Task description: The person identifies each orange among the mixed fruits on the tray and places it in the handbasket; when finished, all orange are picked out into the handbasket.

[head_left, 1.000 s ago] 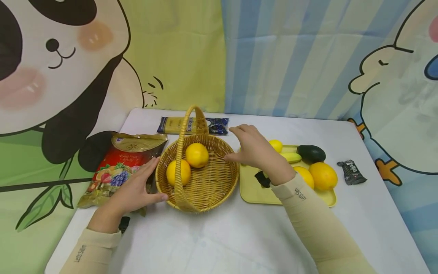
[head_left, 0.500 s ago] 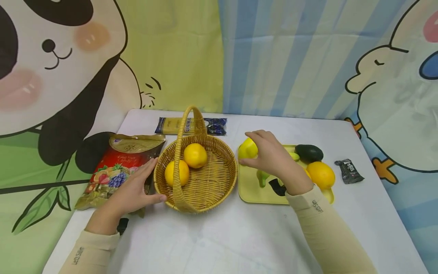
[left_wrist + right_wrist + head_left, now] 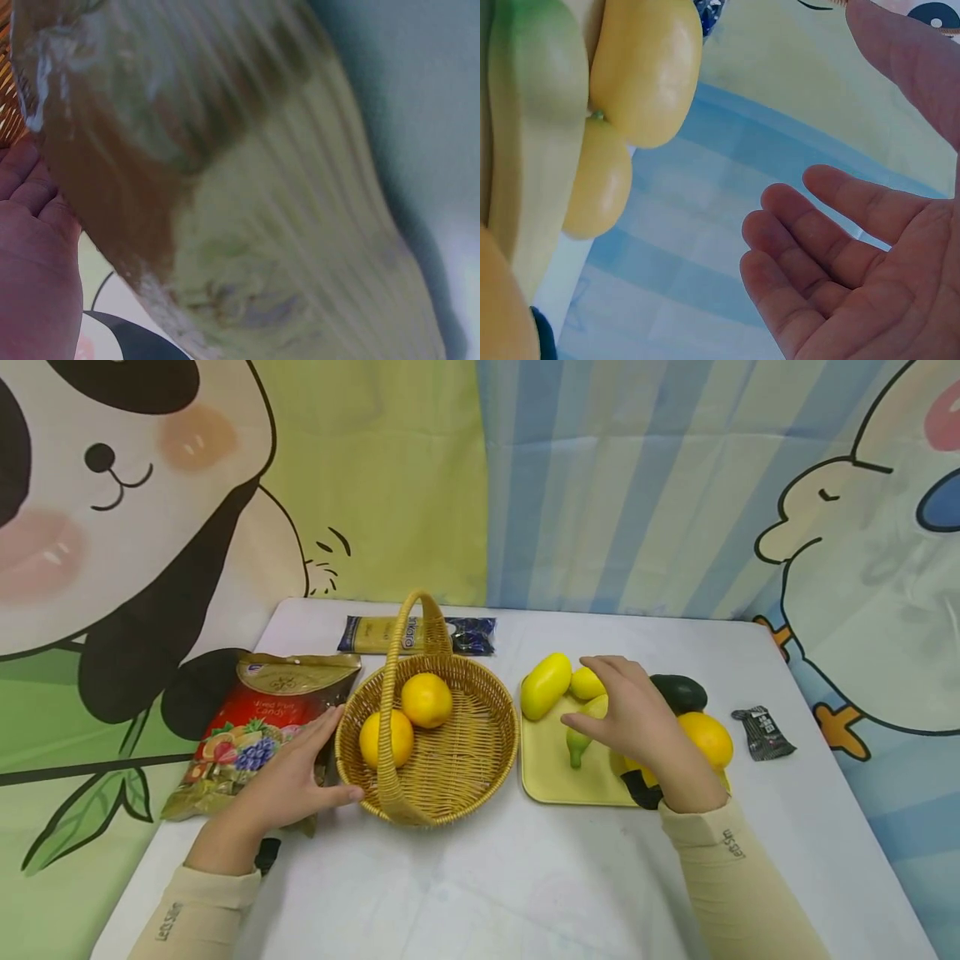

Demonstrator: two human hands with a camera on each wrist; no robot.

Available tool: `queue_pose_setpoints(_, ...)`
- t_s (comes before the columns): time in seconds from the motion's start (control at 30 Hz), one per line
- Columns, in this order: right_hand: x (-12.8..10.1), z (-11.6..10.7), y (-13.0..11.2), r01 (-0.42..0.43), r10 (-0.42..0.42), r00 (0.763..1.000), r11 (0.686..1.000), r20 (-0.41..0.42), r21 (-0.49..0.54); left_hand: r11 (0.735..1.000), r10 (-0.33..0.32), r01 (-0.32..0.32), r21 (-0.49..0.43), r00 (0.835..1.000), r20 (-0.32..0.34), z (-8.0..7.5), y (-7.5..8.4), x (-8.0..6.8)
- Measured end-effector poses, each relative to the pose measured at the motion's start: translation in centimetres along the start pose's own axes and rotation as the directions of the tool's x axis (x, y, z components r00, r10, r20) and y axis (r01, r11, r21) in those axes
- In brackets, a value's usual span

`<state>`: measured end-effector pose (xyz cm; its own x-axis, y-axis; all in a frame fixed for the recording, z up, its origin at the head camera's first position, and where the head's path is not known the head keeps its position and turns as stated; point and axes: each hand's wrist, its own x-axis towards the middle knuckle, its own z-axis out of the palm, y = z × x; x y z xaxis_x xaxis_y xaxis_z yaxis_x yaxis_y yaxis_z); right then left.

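My left hand (image 3: 292, 781) lies at the left side of a wicker basket (image 3: 472, 760), fingers extended along its rim. Inside the basket sit two oranges (image 3: 427, 700). My right hand (image 3: 637, 718) hovers over a yellow tray (image 3: 547, 781), fingers spread and nothing held. On that tray are a mango (image 3: 546, 686), a lemon (image 3: 587, 683), a banana (image 3: 581, 739) partly hidden by the hand, a dark green oval item (image 3: 679, 693) and a large orange fruit (image 3: 708, 739). The right wrist view shows the palm (image 3: 885, 292) apart from the fruit.
A red and gold fruit candy bag (image 3: 262, 718) lies left of the basket, beneath the left hand. Behind the basket is a pasta packet (image 3: 371, 635). A small black packet (image 3: 763, 733) lies right of the tray. The basket's tall handle (image 3: 390, 693) arches upward.
My right hand has moved from the basket's right rim rightward over the tray, uncovering the mango, lemon and part of the banana. The left hand stays at the basket.
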<state>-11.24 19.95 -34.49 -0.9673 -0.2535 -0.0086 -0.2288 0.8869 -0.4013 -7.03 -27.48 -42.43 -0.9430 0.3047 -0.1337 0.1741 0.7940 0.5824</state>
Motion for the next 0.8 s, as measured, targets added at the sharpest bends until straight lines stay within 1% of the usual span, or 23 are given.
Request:
queue_pose_setpoints(0.23, -1.3, 0.2, 1.7, -0.05, 0.05, 0.998, 0.999, -0.041, 0.011, 1.0, -0.001, 0.001, -0.01, 1.0, 0.003, -0.1, 0.2, 0.0)
queue_pose_setpoints(0.37, -2.2, 0.4, 2.8, -0.076, 0.076, 0.996, 0.997, -0.046, 0.002, 1.0, -0.003, 0.003, -0.013, 1.0, 0.008, -0.2, 0.2, -0.1)
queue_pose_setpoints(0.6, -3.5, 0.7, 4.2, -0.098, 0.099, 0.993, 0.995, -0.063, 0.03, 1.0, 0.0, 0.0, -0.01, 1.0, 0.009, -0.2, -0.1, -0.1)
queue_pose_setpoints(0.8, -4.8, 1.2, 5.3, -0.13, 0.132, 0.989, 0.991, -0.063, 0.034, 1.0, 0.013, -0.013, -0.011, 1.0, 0.008, -0.1, -0.1, 0.0)
